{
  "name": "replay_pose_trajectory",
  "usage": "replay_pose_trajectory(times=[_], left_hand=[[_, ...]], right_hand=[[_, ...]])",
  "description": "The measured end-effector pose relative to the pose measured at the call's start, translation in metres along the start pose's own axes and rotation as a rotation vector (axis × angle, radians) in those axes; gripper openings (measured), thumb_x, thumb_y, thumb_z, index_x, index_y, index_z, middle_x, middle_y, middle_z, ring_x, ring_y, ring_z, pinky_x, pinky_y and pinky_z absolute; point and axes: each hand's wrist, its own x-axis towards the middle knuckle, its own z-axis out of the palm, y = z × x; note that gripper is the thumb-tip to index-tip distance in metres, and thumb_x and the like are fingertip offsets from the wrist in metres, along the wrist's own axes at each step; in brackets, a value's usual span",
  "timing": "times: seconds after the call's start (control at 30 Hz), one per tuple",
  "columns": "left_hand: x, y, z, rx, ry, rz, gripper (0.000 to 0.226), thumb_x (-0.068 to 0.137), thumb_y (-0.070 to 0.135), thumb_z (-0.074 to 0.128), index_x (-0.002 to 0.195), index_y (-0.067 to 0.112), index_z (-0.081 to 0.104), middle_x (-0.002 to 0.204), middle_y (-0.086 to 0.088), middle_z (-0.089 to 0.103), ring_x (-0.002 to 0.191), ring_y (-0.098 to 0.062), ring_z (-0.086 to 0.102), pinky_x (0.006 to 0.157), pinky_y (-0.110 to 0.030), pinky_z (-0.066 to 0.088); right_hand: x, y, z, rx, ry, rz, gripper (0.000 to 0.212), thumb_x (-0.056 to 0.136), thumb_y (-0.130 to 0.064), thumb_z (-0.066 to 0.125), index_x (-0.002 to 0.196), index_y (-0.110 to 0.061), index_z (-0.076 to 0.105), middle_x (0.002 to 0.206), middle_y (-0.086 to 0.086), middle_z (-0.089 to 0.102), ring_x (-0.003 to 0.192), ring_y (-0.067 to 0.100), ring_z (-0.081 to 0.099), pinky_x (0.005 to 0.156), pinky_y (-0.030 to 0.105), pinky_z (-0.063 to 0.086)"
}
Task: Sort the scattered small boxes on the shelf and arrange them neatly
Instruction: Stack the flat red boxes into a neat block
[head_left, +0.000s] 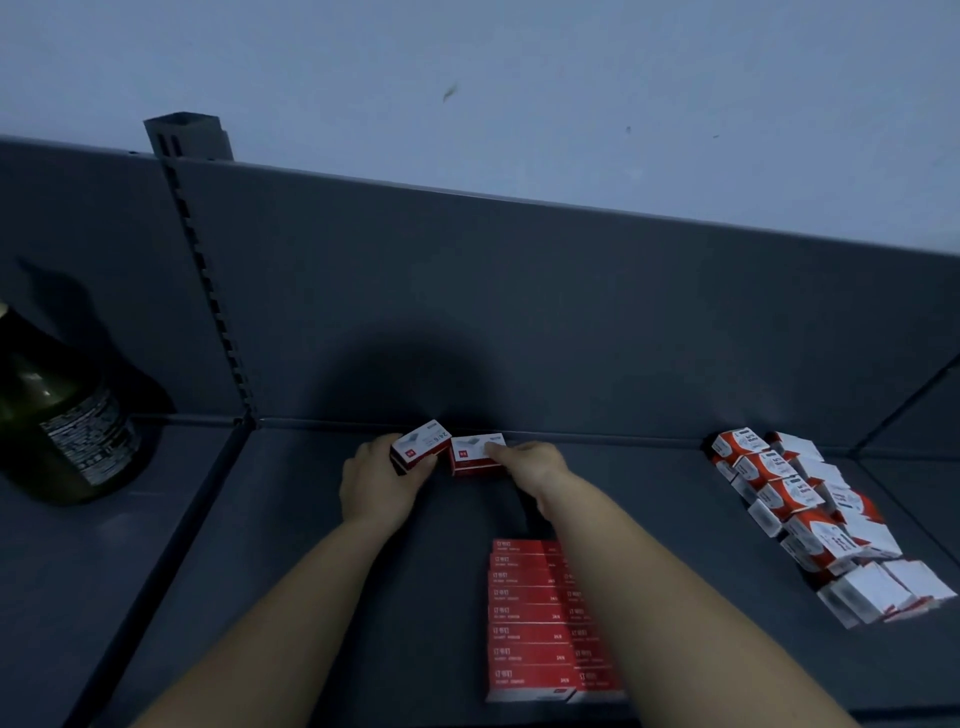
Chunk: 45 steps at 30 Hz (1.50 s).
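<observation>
Red-and-white cardboard: two small boxes sit side by side at the back of the grey shelf (311, 545), close against the back panel (519, 312). Your left hand (376, 483) grips the left box (422, 446), fingers curled round its near end, and the box is tilted up off the shelf. Your right hand (535, 465) touches the right box (475, 453), which lies flat; one finger rests along its top right edge, and you cannot tell whether the others grip it. The two boxes almost touch.

Nearer you, partly under your right forearm, a neat block of red boxes (524, 618) lies in two tight columns. Well to the right, a loose heap of red-and-white boxes (810, 519) runs along the shelf. On the neighbouring shelf to the left, beyond the slotted upright (208, 291), stands a dark green bottle (62, 415).
</observation>
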Motion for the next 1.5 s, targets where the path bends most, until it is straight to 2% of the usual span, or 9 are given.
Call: replay_pose_trajectory(times=[0.23,0.4,0.63,0.73,0.8,0.93,1.17,1.23,1.5], left_hand=[[0.002,-0.013,-0.003,-0.229,0.009,0.084,0.037,0.086,0.029,0.073,0.122,0.026,0.064,0.118,0.002,0.056,0.112,-0.021,0.053,0.098,-0.037,0.045],[-0.003,-0.021,-0.005,-0.353,0.052,0.126,0.037,0.087,0.017,0.072,0.123,0.022,0.064,0.116,0.004,0.059,0.096,-0.006,0.059,0.082,-0.017,0.042],[-0.009,-0.018,-0.011,-0.539,0.064,0.101,0.041,0.085,0.013,0.074,0.123,0.023,0.062,0.117,0.004,0.066,0.103,-0.005,0.063,0.088,-0.021,0.047],[-0.015,-0.002,-0.015,-0.611,-0.037,0.14,0.039,0.083,0.01,0.076,0.115,0.028,0.064,0.11,0.01,0.068,0.098,0.0,0.064,0.086,-0.018,0.05],[-0.017,0.012,-0.016,-0.676,-0.118,0.155,0.04,0.082,0.006,0.076,0.109,0.032,0.065,0.108,0.008,0.071,0.099,-0.004,0.067,0.088,-0.026,0.054],[-0.024,0.036,-0.017,-0.796,-0.281,0.179,0.042,0.082,-0.002,0.073,0.113,0.024,0.065,0.108,0.001,0.074,0.094,-0.011,0.068,0.073,-0.02,0.055],[-0.038,0.061,-0.005,-0.834,-0.387,0.19,0.042,0.084,-0.007,0.068,0.116,0.02,0.063,0.106,0.0,0.074,0.089,-0.009,0.072,0.07,-0.015,0.053],[-0.04,0.064,-0.001,-0.826,-0.399,0.201,0.042,0.085,-0.005,0.069,0.114,0.023,0.064,0.106,0.001,0.074,0.094,-0.019,0.073,0.075,-0.018,0.055],[-0.046,0.073,0.006,-0.784,-0.415,0.25,0.043,0.085,0.002,0.072,0.114,0.033,0.064,0.11,0.006,0.073,0.109,-0.023,0.066,0.093,-0.036,0.055]], right_hand=[[0.003,0.005,0.003,0.135,0.081,0.033,0.016,0.081,-0.021,0.082,0.077,-0.016,0.067,0.093,0.004,0.07,0.09,0.02,0.065,0.084,0.029,0.052],[-0.002,0.013,-0.011,0.255,0.027,0.042,0.012,0.083,-0.011,0.078,0.088,-0.014,0.067,0.087,0.003,0.07,0.074,0.011,0.058,0.06,0.021,0.045],[-0.014,0.019,-0.032,0.423,-0.092,0.003,0.015,0.09,-0.008,0.07,0.104,-0.011,0.066,0.094,0.005,0.078,0.085,0.015,0.074,0.07,0.025,0.047],[-0.021,0.019,-0.042,0.559,-0.13,-0.019,0.016,0.091,-0.007,0.068,0.106,-0.011,0.065,0.099,0.007,0.077,0.092,0.018,0.073,0.081,0.028,0.054],[-0.026,0.02,-0.047,0.72,-0.144,-0.022,0.013,0.092,-0.005,0.066,0.102,-0.011,0.063,0.102,0.011,0.076,0.094,0.021,0.073,0.083,0.03,0.055],[-0.039,0.024,-0.057,0.999,-0.134,-0.056,0.019,0.093,-0.005,0.063,0.112,-0.005,0.064,0.11,0.016,0.074,0.094,0.023,0.074,0.086,0.033,0.057],[-0.059,0.034,-0.07,1.016,-0.1,-0.094,0.018,0.093,-0.006,0.062,0.111,-0.008,0.064,0.11,0.014,0.074,0.097,0.022,0.073,0.086,0.032,0.056],[-0.062,0.036,-0.073,1.009,-0.073,-0.111,0.016,0.094,-0.006,0.061,0.11,-0.008,0.063,0.11,0.013,0.074,0.096,0.021,0.074,0.088,0.033,0.054],[-0.07,0.043,-0.081,1.007,-0.051,-0.132,0.016,0.097,-0.006,0.058,0.112,-0.009,0.062,0.108,0.011,0.075,0.095,0.019,0.074,0.086,0.032,0.054]])
